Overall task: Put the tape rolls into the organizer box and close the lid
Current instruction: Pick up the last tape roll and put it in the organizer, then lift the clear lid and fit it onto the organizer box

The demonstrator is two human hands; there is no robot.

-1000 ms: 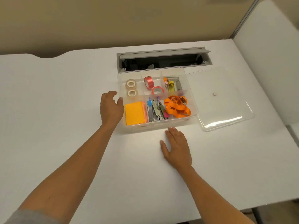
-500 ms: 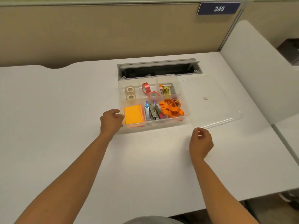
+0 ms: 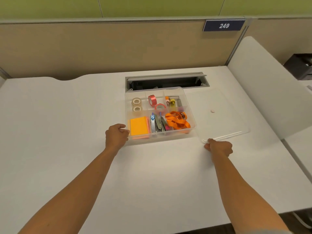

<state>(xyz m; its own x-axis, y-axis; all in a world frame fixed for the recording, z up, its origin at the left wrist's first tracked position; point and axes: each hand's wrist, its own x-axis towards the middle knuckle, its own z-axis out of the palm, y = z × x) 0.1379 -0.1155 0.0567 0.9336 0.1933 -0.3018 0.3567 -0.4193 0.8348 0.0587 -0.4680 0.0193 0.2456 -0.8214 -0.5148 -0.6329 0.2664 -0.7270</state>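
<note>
The right hand pinches the flat clear plastic lid's near corner; the curled left hand should steady the clear organizer box.

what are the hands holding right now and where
Right hand pinches the clear lid at its near left corner. Left hand grips the organizer box at its near left corner.

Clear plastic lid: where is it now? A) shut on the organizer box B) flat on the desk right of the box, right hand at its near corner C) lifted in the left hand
B: the clear plastic lid lies flat on the desk beside the clear organizer box, and the right hand pinches its near corner.
</note>
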